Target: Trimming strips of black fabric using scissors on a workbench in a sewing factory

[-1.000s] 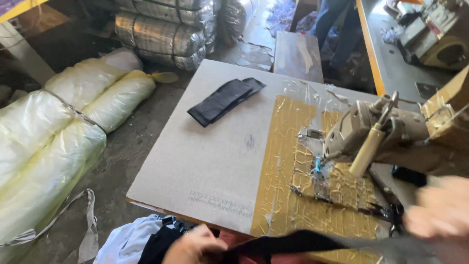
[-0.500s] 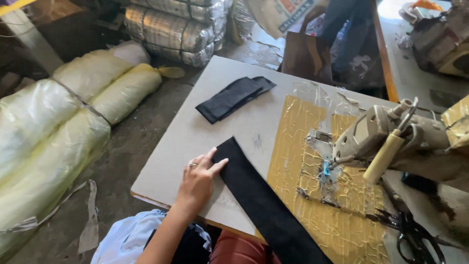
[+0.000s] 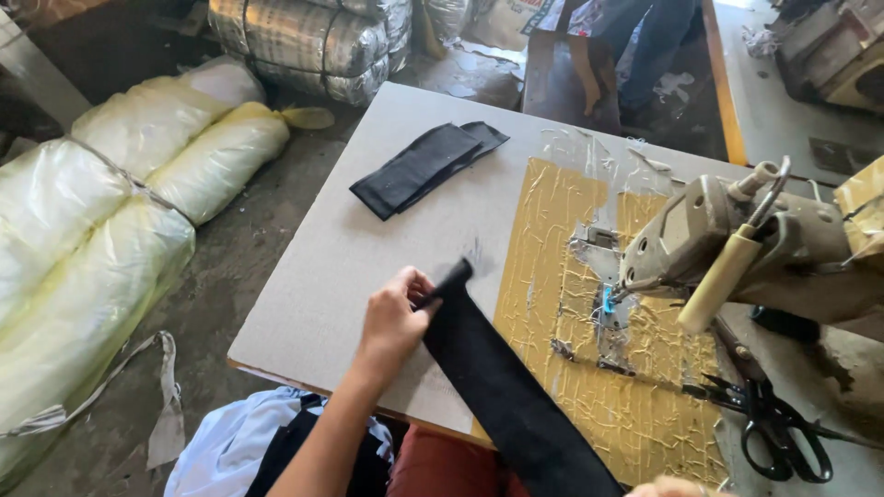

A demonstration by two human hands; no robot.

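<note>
Since a moment ago our left hand [image 3: 391, 322] went from flat to fingers pinching the black strip's [image 3: 497, 387] far end, lifting it near the worktop's [image 3: 322, 276] front edge; right hand [image 3: 677, 486] barely visible, grip unclear.

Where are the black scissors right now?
In the head view, the black-handled metal scissors lie at the table's lower right, just below the beige sewing machine and right of the cracked yellow tape patch.
</note>
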